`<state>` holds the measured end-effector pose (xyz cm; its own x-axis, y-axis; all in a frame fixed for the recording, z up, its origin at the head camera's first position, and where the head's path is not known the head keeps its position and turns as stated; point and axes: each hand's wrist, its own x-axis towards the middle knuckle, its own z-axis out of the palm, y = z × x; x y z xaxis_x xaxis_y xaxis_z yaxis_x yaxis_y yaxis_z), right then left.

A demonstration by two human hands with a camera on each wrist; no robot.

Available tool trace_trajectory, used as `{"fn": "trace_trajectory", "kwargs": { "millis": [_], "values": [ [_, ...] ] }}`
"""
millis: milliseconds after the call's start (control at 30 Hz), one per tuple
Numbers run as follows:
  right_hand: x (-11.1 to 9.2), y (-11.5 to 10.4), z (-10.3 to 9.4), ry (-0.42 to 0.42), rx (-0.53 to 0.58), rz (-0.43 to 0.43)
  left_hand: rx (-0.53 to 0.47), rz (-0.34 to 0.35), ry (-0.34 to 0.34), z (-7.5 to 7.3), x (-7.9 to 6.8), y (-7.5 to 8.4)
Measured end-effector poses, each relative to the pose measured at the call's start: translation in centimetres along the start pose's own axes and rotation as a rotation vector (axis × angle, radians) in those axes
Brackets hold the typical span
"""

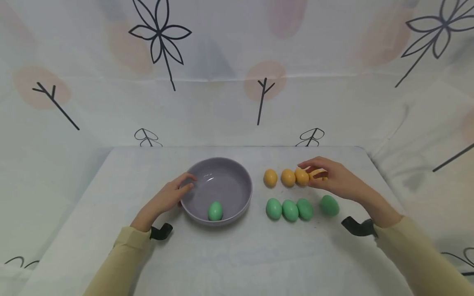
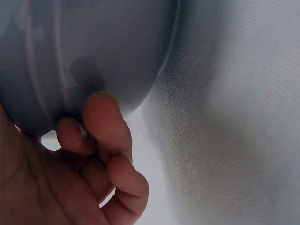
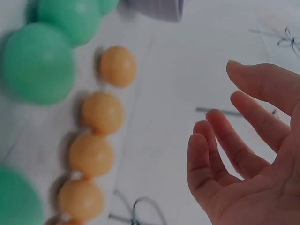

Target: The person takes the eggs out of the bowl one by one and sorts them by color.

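A grey-purple bowl (image 1: 222, 185) stands left of centre, holding one green egg (image 1: 215, 211). My left hand (image 1: 166, 199) grips the bowl's left rim; in the left wrist view its lower fingers (image 2: 127, 178) curl beside the bowl's outer wall (image 2: 117, 47). Over the right end of a row of orange eggs (image 1: 288, 177) hovers my right hand (image 1: 338, 179), fingers spread and loosely bent. The right wrist view shows that hand (image 3: 248, 154) holding nothing, apart from the orange eggs (image 3: 102, 112). In the head view it partly hides the row's right end.
Nearer to me, a row of several green eggs (image 1: 290, 210) lies parallel to the orange ones, its rightmost egg (image 1: 329, 205) set apart. Everything rests on a white-covered table (image 1: 237, 263). A patterned cloth (image 1: 222, 111) rises behind the table's back edge.
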<state>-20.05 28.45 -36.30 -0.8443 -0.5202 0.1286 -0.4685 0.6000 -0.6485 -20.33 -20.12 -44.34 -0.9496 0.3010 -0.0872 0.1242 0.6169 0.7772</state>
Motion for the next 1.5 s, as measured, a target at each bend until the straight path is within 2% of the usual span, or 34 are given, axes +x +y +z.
{"fn": "trace_trajectory", "kwargs": {
  "millis": [133,333,533,700,800,1000,1100,1233,1500],
  "values": [
    [3.1,-2.4,1.7,-0.055,0.096,-0.09,0.003,-0.004,0.004,-0.1,0.0,0.1],
    [7.8,-6.9,5.2,-0.201,0.198,-0.21,-0.002,0.002,0.0,-0.2,-0.1,0.2],
    [12.5,-10.0,8.7,-0.388,0.202,-0.256,-0.006,-0.011,-0.001,-0.2,-0.2,0.2],
    [15.9,-10.9,11.8,-0.589,0.17,-0.268,-0.012,-0.025,-0.006,-0.2,-0.3,0.4],
    [17.2,-11.2,13.5,-0.72,0.169,-0.229,-0.013,-0.018,-0.008,-0.3,-0.3,0.4],
    [18.3,-11.8,15.4,-0.961,0.051,-0.106,-0.012,0.012,-0.001,-0.1,-0.2,0.2],
    [18.4,-11.9,15.7,-1.032,0.018,-0.099,-0.012,0.015,-0.001,0.0,-0.1,0.1],
    [18.3,-11.7,15.8,-1.056,0.024,-0.09,-0.014,0.009,-0.004,0.0,-0.1,0.1],
    [17.8,-11.3,15.8,-1.019,0.018,-0.04,-0.018,0.013,-0.006,0.0,-0.1,0.2]
  ]
}}
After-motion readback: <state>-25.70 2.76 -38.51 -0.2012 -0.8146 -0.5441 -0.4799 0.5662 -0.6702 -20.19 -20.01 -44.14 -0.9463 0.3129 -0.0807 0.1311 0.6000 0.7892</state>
